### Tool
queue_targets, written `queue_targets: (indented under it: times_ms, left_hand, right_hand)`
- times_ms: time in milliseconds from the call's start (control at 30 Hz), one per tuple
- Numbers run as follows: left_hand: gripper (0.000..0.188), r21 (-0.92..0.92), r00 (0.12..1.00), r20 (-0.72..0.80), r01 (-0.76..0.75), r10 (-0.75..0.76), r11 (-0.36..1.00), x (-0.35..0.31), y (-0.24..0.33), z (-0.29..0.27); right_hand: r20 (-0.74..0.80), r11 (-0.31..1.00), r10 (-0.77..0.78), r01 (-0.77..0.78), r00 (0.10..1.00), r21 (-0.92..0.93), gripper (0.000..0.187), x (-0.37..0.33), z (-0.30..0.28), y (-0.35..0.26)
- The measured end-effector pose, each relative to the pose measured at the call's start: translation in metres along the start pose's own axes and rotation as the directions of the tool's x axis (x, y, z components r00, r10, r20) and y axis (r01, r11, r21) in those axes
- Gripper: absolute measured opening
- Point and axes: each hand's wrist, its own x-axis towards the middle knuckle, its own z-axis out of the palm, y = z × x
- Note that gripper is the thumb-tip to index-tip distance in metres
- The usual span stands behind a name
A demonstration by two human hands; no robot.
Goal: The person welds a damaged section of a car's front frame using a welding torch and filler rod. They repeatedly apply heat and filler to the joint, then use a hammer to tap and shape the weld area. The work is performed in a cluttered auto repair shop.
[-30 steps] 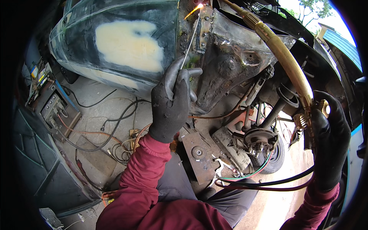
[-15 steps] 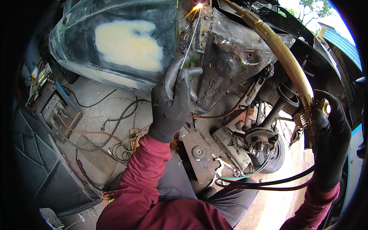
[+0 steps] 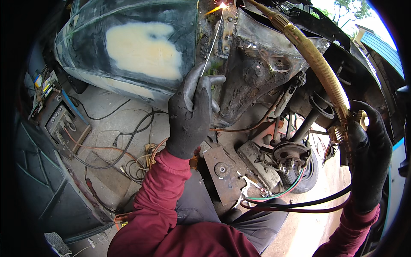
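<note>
Left hand [image 3: 191,115] in a dark glove, centre of frame, grip closed on a thin straight metal filler rod [image 3: 212,40]. Rod runs up to the bright orange flame [image 3: 220,6] at the top centre, on the rusty grey car body panel [image 3: 252,60]. Right hand [image 3: 369,154], also gloved, at the right edge, grip wrapped around the long curved brass torch [image 3: 319,64].
</note>
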Motion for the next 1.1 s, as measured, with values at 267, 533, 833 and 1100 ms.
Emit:
queue_targets:
  times_ms: [267, 533, 833, 1100]
  left_hand:
    - [0.046, -0.014, 1.0, 0.006, 0.011, -0.011, 1.0, -0.0003, -0.001, -0.0008]
    - [0.045, -0.013, 1.0, 0.016, 0.017, -0.017, 1.0, 0.0002, -0.0012, -0.0017]
    - [0.045, 0.001, 1.0, 0.015, 0.014, -0.014, 1.0, 0.0003, 0.0001, -0.0018]
    - [0.046, -0.017, 0.999, 0.028, 0.033, -0.032, 0.999, -0.0007, -0.0008, -0.0026]
  right_hand:
    - [0.007, 1.0, -0.005, 0.005, 1.0, -0.005, 0.042, -0.002, -0.002, 0.0013]
    - [0.003, 1.0, 0.0, 0.0, 1.0, -0.014, 0.04, -0.0015, -0.0022, 0.0016]
    - [-0.003, 1.0, 0.015, -0.015, 1.0, 0.007, 0.037, -0.0009, 0.0004, -0.0006]
    - [0.005, 1.0, 0.013, -0.013, 1.0, 0.017, 0.035, -0.0007, 0.0011, -0.0017]
